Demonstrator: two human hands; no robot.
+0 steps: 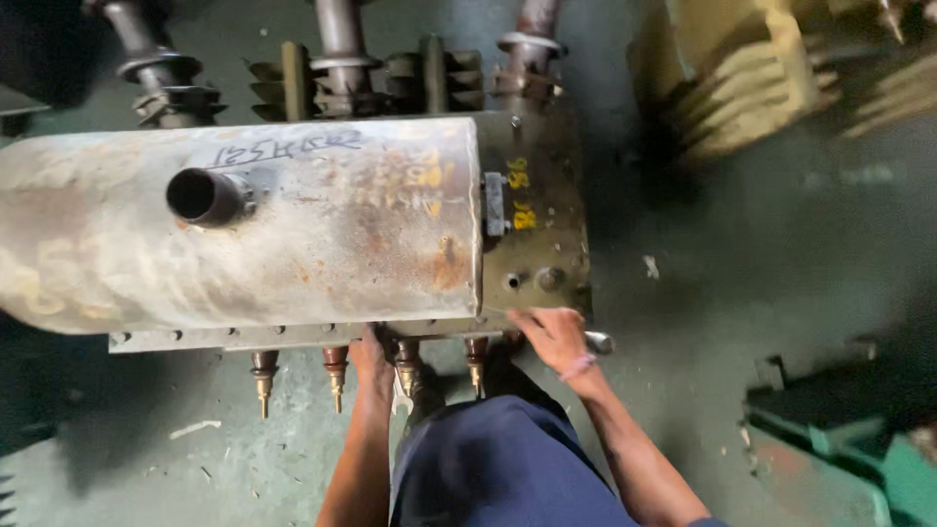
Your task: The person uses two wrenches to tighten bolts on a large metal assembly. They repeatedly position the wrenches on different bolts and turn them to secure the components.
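- Rusty cylindrical tank (244,234), lying across frame, open pipe stub (207,196) on top.
- Olive flanged lid (537,210) beneath tank.
- Brass terminal studs (335,376) along near edge; tall bushings (342,49) along far edge.
- Left hand (371,363) tucked under near flange, between studs.
- Right hand (551,337) on lid corner, gripping metal tool (597,342).
- Green machine (839,459), lower right.

I see my own two bare arms reaching out from the bottom of the view, with no sleeves and no gloves. My left hand (369,359) is bare, with no ring or watch showing. My right hand (552,337) is bare too, and a thin pink band circles its wrist. Between my arms, dark blue trousers cover my legs.
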